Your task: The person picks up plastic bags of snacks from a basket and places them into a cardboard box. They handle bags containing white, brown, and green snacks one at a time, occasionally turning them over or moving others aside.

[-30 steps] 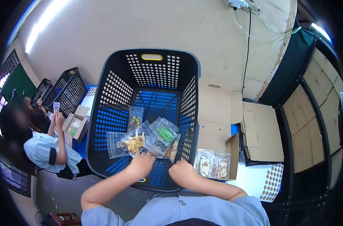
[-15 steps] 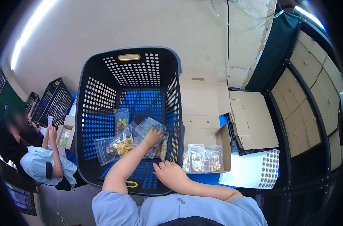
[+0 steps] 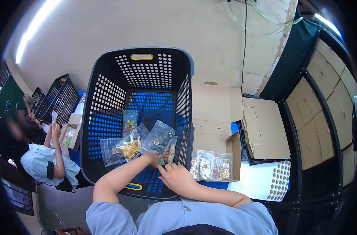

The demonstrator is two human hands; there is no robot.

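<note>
My left hand (image 3: pixel 155 159) is low in the black basket (image 3: pixel 89 129), closed on a clear bag with green contents (image 3: pixel 161 161), mostly hidden by the fingers. My right hand (image 3: pixel 176 177) lies at the basket's near right rim, fingers curled beside the left fingertips; what they hold, if anything, is hidden. Just beyond the hands lies a clear bag of dark coiled pieces (image 3: pixel 159 137). A bag of yellow curved pieces (image 3: pixel 130 149) sits left of it, and a bag of colourful round pieces (image 3: pixel 130 123) behind. Against the right wall leans a bag of pale pieces (image 3: pixel 171 153).
An open cardboard box (image 3: pixel 235 156) on the right holds several upright bags (image 3: pixel 206 166). Flattened cartons (image 3: pixel 266 125) are stacked beyond it, near a sticker sheet (image 3: pixel 279 180). At left, a co-worker (image 3: pixel 45 164) handles a bag near another box (image 3: pixel 73 131) and basket (image 3: pixel 61 98).
My left hand has drawn back toward me and my right hand, bringing the green bag with it. The bag of dark coiled pieces is now uncovered. My view has shifted slightly.
</note>
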